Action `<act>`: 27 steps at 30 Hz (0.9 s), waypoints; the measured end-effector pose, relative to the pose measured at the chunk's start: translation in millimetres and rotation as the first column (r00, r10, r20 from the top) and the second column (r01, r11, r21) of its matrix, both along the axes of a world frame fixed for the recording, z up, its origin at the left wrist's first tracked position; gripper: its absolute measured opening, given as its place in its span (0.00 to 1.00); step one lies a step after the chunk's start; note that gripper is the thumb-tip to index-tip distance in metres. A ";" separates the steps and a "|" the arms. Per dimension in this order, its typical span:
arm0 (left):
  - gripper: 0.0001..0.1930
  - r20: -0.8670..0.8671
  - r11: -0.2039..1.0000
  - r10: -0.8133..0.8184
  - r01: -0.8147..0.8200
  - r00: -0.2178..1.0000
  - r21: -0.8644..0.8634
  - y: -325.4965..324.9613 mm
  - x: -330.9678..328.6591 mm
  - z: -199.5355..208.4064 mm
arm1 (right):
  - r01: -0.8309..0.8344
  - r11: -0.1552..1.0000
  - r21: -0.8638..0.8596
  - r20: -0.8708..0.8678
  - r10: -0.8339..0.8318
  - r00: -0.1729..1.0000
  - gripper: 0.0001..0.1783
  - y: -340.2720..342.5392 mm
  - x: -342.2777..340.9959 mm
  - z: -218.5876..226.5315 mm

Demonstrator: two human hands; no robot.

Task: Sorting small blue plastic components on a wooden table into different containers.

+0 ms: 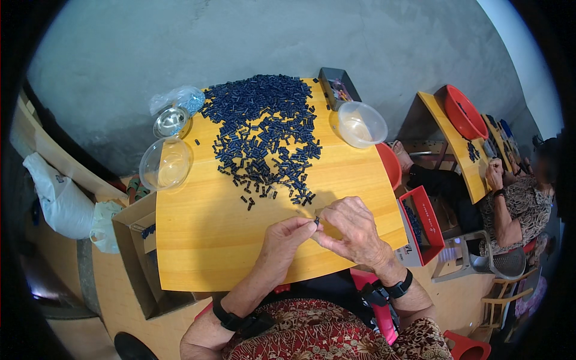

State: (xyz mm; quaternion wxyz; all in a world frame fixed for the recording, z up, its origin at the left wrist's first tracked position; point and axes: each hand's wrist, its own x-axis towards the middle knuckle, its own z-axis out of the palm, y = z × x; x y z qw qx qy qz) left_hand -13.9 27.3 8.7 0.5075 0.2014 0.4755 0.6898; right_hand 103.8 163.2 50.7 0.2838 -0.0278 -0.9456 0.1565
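Note:
Over the near part of the yellow table [204,240], my left hand [283,241] pinches a small black piece [317,221] between thumb and fingertips. My right hand [353,233] meets it there, thumb and finger closed at the same piece; whether they hold a second part is too small to tell. Just beyond my fingers begins a loose scatter of small dark, tube-like pieces [267,162], which thickens into a dense heap toward the wall.
Clear plastic bowls stand at the left [165,165] and right [362,125], by a metal bowl [171,122] and a grey tray [339,87]. A cardboard box [135,264] and a red box [427,225] flank the table. Another person [510,210] works at the right.

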 end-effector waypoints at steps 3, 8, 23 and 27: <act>0.10 0.001 1.000 -0.006 0.006 1.000 0.015 -1.2 -0.5 -1.7 | -0.010 1.000 -0.018 -0.005 0.010 1.000 0.16 0.2 -0.9 0.5; 0.10 -0.001 0.999 -0.007 0.007 1.000 0.039 -1.6 0.4 -5.2 | -0.040 0.999 -0.037 0.043 0.041 0.998 0.15 5.5 1.0 3.5; 0.11 -0.060 0.999 0.024 -0.022 0.998 0.033 -0.2 6.4 -3.6 | -0.038 0.830 -0.556 0.068 0.091 0.993 0.06 7.5 4.4 2.2; 0.09 -0.132 0.998 0.060 -0.059 0.989 0.013 -1.2 8.6 1.1 | 0.007 0.900 -0.437 0.021 0.002 1.000 0.06 -2.1 4.9 -0.8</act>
